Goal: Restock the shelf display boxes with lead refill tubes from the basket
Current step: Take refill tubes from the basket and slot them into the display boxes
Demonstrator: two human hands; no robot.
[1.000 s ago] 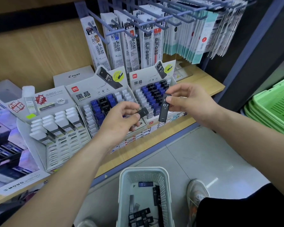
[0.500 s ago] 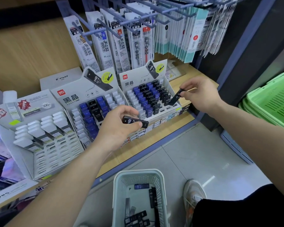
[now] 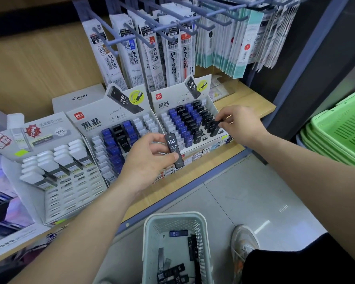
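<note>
The right hand [image 3: 242, 125] pinches a black tube [image 3: 214, 129] by its upper end between thumb and fingertips, its lower end down among the black tubes at the front right of the right display box [image 3: 164, 101]; whether it is fully seated in a slot I cannot tell. The left hand [image 3: 146, 160] is closed on an HB 0.7 tube [image 3: 173, 149], thumb across its lower half, held upright in front of the gap between that box and the middle display box [image 3: 90, 124]. The step in hand looks like slotting a tube into the right box while the next one waits. The next move probably calls for pressing the tube home, letting go, then finding an empty slot of the matching colour for the waiting tube. Both boxes stand on the wooden shelf [image 3: 246, 99]. Below, on the floor, the basket [image 3: 147, 232] holds more loose tubes [image 3: 171, 273], so restocking seems far from finished.
</note>
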